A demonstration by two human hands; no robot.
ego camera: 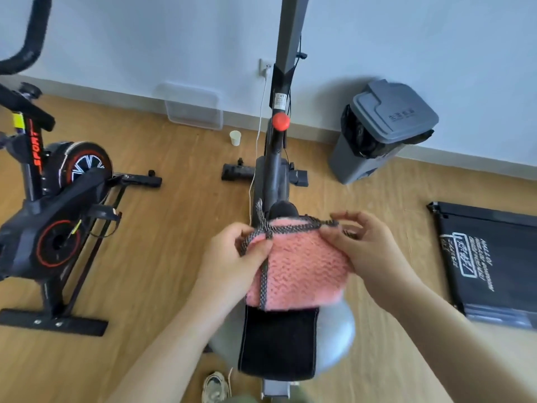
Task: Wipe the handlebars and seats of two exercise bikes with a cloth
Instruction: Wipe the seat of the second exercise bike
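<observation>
A pink knitted cloth [302, 269] with a dark speckled border is folded and held above the black seat [279, 341] of the grey exercise bike [276, 170] right below me. My left hand [232, 257] grips its left edge and border strip. My right hand [372, 251] pinches its top right corner. A second bike, black and red [55, 205], stands at the left, and part of its curved black handlebar [32, 36] shows at the top left. The grey bike's handlebars are out of view.
A grey lidded bin [383, 132] with a black liner stands by the wall at the right. A black mat or flat machine [491, 263] lies at the far right. A paper cup [235, 138], a clear tub [194, 106] and a white cable [258, 132] sit near the wall.
</observation>
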